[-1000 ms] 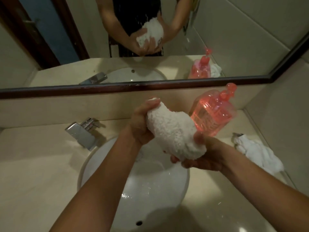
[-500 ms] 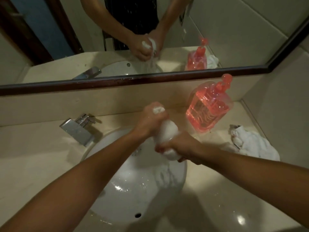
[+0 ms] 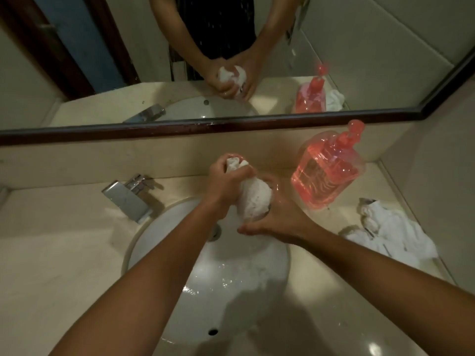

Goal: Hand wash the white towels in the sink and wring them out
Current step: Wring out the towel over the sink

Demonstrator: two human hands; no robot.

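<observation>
A rolled white towel (image 3: 254, 199) is held over the back of the white sink (image 3: 280, 258). My left hand (image 3: 226, 183) grips its upper end, with a tuft of cloth poking out above the fist. Under the lower end sits my right hand (image 3: 277, 219), palm cupped around it and fingers partly spread. A second white towel (image 3: 390, 229) lies crumpled on the counter at the right. Water glistens in the basin.
A chrome tap (image 3: 128, 199) stands left of the sink. A pink soap dispenser (image 3: 329, 170) is behind the right hand, close to the towel. The mirror (image 3: 359, 60) runs along the back wall, and a side wall closes the right.
The towel went from a loose roll held high to a tight twist lower over the sink. Since half a second ago, my right hand has loosened and shifted under the towel's lower end.
</observation>
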